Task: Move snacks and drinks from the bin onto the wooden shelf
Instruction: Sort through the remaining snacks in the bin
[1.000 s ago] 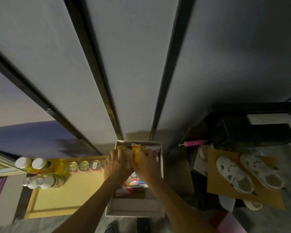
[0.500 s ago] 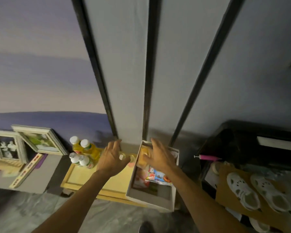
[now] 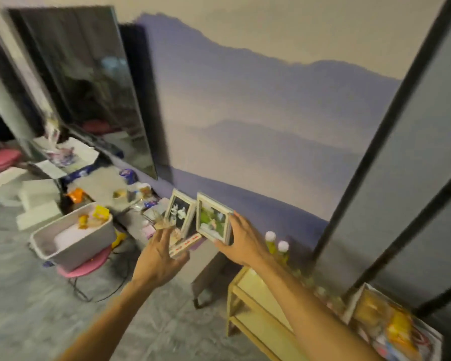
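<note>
A grey bin (image 3: 63, 246) with a few yellow and orange snack packs inside stands on a pink stool at the left. The pale wooden shelf (image 3: 255, 306) sits low at the right, with white-capped yellow drink bottles (image 3: 274, 242) at its back edge. A white box (image 3: 391, 327) of snack packs rests at its right end. My left hand (image 3: 158, 252) hovers empty with spread fingers over the floor between bin and shelf. My right hand (image 3: 244, 243) is also spread and empty, in front of a picture frame.
Two picture frames (image 3: 211, 222) lean against the purple wall on a low grey cabinet (image 3: 208, 267). A large dark TV screen (image 3: 89, 84) stands to the left above a cluttered surface. Black cables trail on the grey floor (image 3: 37, 308) under the pink stool (image 3: 85, 267).
The view has swung left from the white box to the bin. Both hands have left the snack packs in the box and moved left, now spread and empty.
</note>
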A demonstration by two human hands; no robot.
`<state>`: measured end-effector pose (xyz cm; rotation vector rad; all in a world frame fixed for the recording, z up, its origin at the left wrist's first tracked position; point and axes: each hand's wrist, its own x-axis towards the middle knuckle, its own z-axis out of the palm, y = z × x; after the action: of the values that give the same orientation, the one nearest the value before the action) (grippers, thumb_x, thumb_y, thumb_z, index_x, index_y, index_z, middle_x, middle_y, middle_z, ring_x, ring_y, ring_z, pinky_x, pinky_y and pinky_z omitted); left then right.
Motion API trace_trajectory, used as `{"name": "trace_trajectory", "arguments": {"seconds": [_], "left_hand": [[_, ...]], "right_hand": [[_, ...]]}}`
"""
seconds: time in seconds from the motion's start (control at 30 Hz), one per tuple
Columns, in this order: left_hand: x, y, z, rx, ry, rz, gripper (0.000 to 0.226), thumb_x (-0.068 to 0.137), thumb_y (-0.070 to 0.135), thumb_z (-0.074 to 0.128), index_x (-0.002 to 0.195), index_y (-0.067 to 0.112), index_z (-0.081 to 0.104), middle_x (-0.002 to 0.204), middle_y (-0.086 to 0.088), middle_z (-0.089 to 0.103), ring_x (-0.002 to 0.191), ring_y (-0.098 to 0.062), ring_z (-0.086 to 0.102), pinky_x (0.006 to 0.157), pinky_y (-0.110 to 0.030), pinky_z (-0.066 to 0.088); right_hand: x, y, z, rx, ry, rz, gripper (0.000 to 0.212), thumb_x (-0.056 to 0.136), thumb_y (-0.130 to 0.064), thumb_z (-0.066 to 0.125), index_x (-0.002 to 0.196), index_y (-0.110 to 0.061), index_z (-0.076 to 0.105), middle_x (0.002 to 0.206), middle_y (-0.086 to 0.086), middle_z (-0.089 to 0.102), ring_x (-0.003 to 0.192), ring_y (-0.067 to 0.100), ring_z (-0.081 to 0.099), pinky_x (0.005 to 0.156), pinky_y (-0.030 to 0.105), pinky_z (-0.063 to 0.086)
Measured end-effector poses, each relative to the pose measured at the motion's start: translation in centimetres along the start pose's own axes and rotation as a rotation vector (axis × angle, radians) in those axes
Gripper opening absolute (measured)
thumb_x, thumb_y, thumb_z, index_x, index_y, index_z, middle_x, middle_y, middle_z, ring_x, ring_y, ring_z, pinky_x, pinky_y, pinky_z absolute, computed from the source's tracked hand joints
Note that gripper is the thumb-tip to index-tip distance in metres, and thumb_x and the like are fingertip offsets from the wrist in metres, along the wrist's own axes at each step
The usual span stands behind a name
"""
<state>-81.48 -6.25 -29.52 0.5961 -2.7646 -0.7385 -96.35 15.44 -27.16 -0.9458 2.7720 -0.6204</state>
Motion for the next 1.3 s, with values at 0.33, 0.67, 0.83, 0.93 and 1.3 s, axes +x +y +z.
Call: {"name": "trace_trajectory", "arguments": {"seconds": [0.33,0.67,0.83,0.93,1.3], "left_hand": [[0.2,-20.4,-15.6,0.032,0.165,-0.28,0.086,0.084,0.073,0.064,0.154,0.034,0.031,0.152,-0.008,0.049,0.129,-0.035,0.057,0.101,-0.049,0.054],[10.5,-36.1,-19.5,0.117,0.172,-0.489,0.095,0.079,0.08,0.05,0.157,0.028,0.034,0.157,-0.003,0.042,0.14,-0.028,0.044,0.118,-0.051,0.04],[16.8,-42.7,-21.5,0.147,0.173,-0.61,0.1,0.077,0.083,0.047,0.157,0.026,0.035,0.159,-0.004,0.039,0.145,-0.028,0.039,0.12,-0.05,0.037],[20.0,-46.2,-21.7,0.137,0.137,-0.665,0.102,0.078,0.084,0.047,0.159,0.025,0.034,0.162,-0.004,0.037,0.148,-0.027,0.038,0.121,-0.051,0.037],[34.1,-61.1,-19.1,0.066,-0.029,-0.726,0.092,0.082,0.077,0.053,0.156,0.025,0.035,0.16,-0.005,0.042,0.142,-0.03,0.044,0.117,-0.051,0.04]], "right_hand": [[12.0,-25.4,9.2,-0.043,-0.115,-0.319,0.098,0.09,-0.067,0.062,0.166,-0.018,0.023,0.172,0.005,0.025,0.155,0.028,0.03,0.12,0.042,0.035],[30.2,-35.8,19.2,-0.009,-0.307,-0.425,0.095,0.091,-0.067,0.065,0.164,-0.02,0.026,0.17,0.002,0.028,0.153,0.026,0.033,0.117,0.044,0.039],[40.4,-39.9,22.6,-0.008,-0.405,-0.448,0.099,0.089,-0.069,0.066,0.165,-0.023,0.022,0.17,0.003,0.029,0.152,0.029,0.036,0.116,0.048,0.042],[45.4,-41.8,24.7,-0.014,-0.45,-0.45,0.092,0.086,-0.07,0.068,0.158,-0.024,0.033,0.164,0.002,0.037,0.146,0.029,0.044,0.109,0.048,0.047],[61.2,-47.1,38.2,-0.095,-0.594,-0.381,0.077,0.086,-0.074,0.064,0.142,-0.023,0.048,0.147,0.003,0.05,0.133,0.029,0.053,0.103,0.043,0.05]]}}
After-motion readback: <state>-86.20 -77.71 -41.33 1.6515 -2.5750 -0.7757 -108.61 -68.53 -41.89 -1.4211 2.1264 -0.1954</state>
